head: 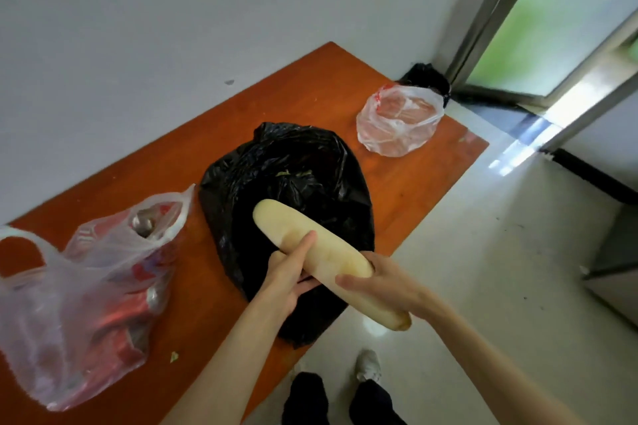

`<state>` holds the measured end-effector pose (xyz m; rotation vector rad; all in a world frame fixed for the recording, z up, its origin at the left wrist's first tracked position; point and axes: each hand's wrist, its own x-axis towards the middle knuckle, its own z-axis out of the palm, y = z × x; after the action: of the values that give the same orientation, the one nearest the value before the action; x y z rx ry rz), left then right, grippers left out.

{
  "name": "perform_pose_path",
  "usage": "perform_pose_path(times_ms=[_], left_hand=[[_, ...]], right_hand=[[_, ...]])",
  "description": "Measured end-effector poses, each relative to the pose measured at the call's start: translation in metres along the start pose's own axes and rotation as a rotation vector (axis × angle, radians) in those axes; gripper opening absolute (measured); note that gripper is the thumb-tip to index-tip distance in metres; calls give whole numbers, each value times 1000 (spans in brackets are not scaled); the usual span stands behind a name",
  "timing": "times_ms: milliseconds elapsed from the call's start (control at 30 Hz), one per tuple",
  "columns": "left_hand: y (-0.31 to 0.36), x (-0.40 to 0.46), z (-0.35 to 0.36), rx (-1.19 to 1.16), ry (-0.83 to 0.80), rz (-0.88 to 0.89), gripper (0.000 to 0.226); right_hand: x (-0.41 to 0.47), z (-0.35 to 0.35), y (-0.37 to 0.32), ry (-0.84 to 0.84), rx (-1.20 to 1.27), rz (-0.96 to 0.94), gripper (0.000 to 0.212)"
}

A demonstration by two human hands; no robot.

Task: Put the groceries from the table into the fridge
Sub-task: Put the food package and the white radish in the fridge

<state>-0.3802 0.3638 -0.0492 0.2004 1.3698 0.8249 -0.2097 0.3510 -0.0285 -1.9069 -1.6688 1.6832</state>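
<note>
A long pale white radish is held above the black plastic bag in the middle of the orange table. My left hand grips the radish from below at its middle, thumb along its side. Nearer its brownish stem end, my right hand wraps over it. A clear bag of red cans lies at the table's left. A small clear plastic bag sits near the far right corner. The fridge is not clearly in view.
A white wall runs along the table's far side. Another black bag sits on the floor by a glass door at the upper right. Pale tiled floor lies to the right; a grey cabinet edge shows at the far right.
</note>
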Motion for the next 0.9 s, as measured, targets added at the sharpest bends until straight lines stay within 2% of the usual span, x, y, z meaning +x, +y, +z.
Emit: perform_pose_path(times_ms=[133,267,400,533,667,800,900], left_hand=[[-17,-20,39,111,-27,91,58],[-38,-49,84,193,-11,252,72],[-64,-80,144,330,-5,430,85],[-104,-109,209,447,-70,566,87],[-150,-133,274,506,-193,580,89],[-194,-142,341,555,-340,566,90],[-226,-155,399,643,-456,548,83]], right_hand=[[-35,-17,32,47,149,-13,54],[-67,-38,66,56,248,-74,46],[-101,-64,108,77,372,-141,58],[-145,-100,161,124,447,-166,72],[-190,-137,223,211,500,-162,68],[-236,-174,280,310,592,-152,52],[-268,-198,323,426,670,-130,62]])
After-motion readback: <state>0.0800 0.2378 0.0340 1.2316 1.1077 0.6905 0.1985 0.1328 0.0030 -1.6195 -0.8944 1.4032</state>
